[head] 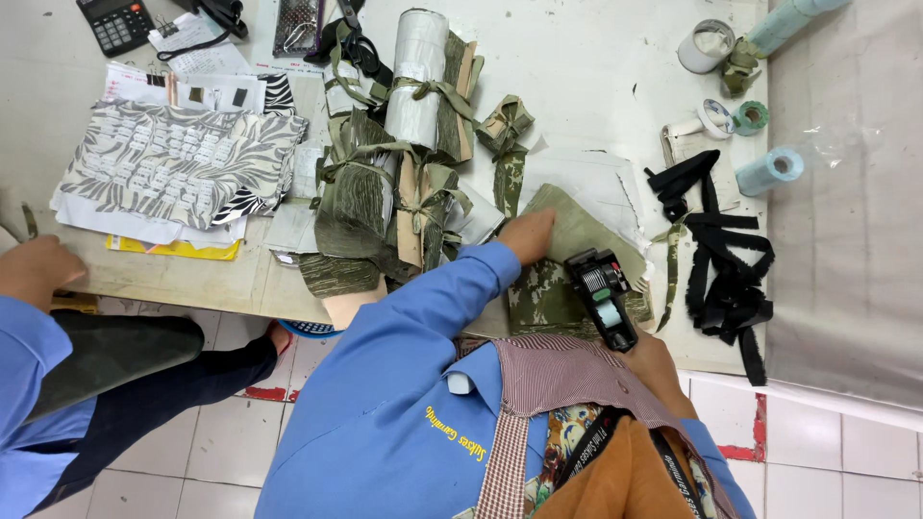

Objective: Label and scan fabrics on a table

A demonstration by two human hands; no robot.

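A: Where does the person's left hand sit?

B: It lies flat on the olive and camouflage-patterned stack of cut fabric pieces, at about the centre of the pale counter. Its fingers are stretched out and released, pressing the cloth, not gripping it.

A: And the right hand?

B: It is at five o'clock from the stack, fingers clenched around the black handheld label gun with a pale green roll, whose nose rests on the fabric's near edge.

A: How would that cloth handle?

B: Probably soft, light and floppy; layers could slide over each other, so a flat palm or a pinch at the edge seems the best hold. The gun looks rigid plastic, taken by its handle.

A: What lies about?

B: At ten o'clock, tied bundles of olive fabric around a silvery roll; at three o'clock, loose black webbing straps. Another person's hand rests at the counter's far left edge.
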